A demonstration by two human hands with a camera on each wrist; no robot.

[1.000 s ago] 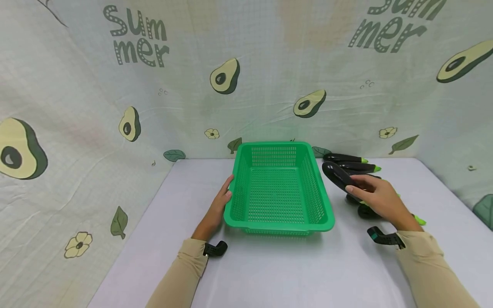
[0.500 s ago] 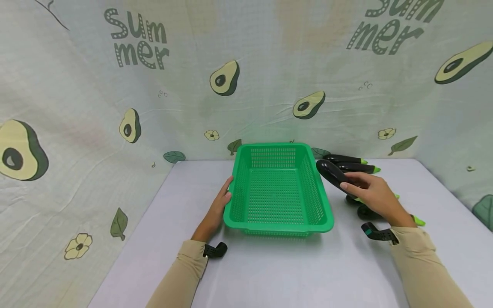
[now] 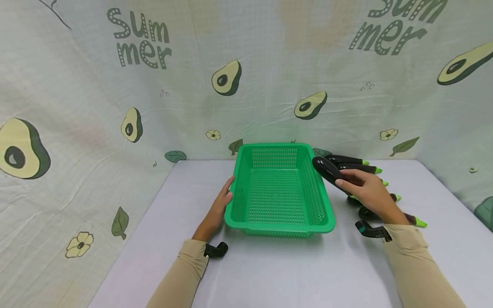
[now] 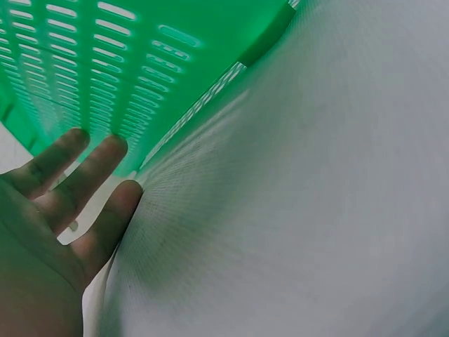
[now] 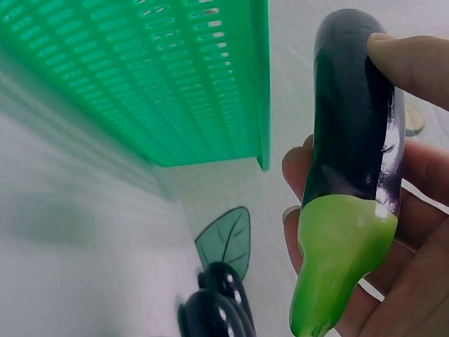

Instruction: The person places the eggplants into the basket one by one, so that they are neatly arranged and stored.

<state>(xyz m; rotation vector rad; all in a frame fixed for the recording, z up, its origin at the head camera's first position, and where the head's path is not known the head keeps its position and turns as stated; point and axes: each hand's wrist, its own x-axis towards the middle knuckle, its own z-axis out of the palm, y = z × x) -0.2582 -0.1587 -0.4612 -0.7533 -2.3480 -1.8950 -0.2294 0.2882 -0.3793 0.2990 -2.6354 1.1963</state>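
An eggplant point(image 3: 327, 169), dark and glossy with a light green stem end, is held by my right hand point(image 3: 366, 192) just right of the green plastic basket point(image 3: 277, 227). In the right wrist view the thumb and curled fingers grip the eggplant point(image 5: 354, 126) from both sides, its green cap toward the palm. My left hand point(image 3: 217, 207) rests against the basket's left side with fingers fairly straight. Those fingertips point(image 4: 112, 147) touch the slotted wall point(image 4: 140, 91) in the left wrist view. The inside of the basket shows only its green mesh.
Several more eggplants point(image 3: 356, 167) lie on the white table point(image 3: 269, 273) right of the basket, partly behind the right hand. A cloth printed with avocados point(image 3: 227, 79) hangs behind and to the sides of the table.
My right hand has moved left with the eggplant, whose rounded tip now reaches the basket's right rim in the head view. The left hand and basket stay put.
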